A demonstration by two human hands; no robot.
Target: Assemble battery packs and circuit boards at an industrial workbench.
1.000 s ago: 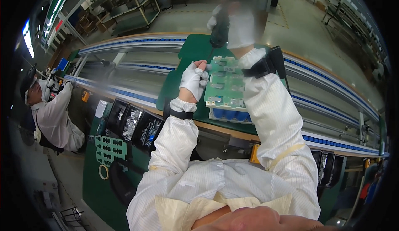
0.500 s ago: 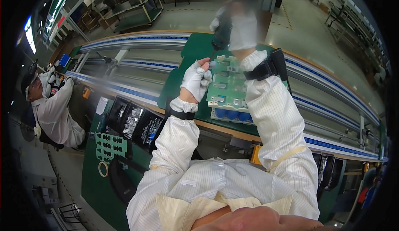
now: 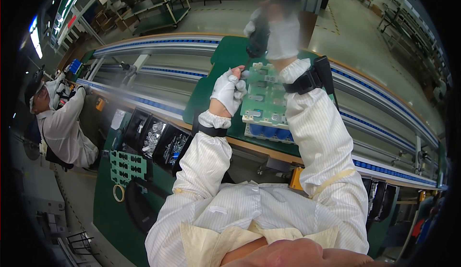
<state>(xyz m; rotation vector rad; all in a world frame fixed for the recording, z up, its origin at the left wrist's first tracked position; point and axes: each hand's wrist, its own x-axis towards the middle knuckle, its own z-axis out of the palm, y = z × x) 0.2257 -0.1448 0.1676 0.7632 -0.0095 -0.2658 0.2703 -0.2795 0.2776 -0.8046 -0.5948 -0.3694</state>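
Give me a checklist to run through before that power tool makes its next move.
1. Power tool gripped: ok, in the right hand.
2. Left hand at the work: ok, its fingers are by the green panel's far left corner.
3. Fingers well away from the tool's tip: not ok, they look very close.
4. Tip seated: cannot tell, too small and blurred.
5. Panel above the blue cells: ok.
6. Panel fully visible: not ok, the right forearm covers part.
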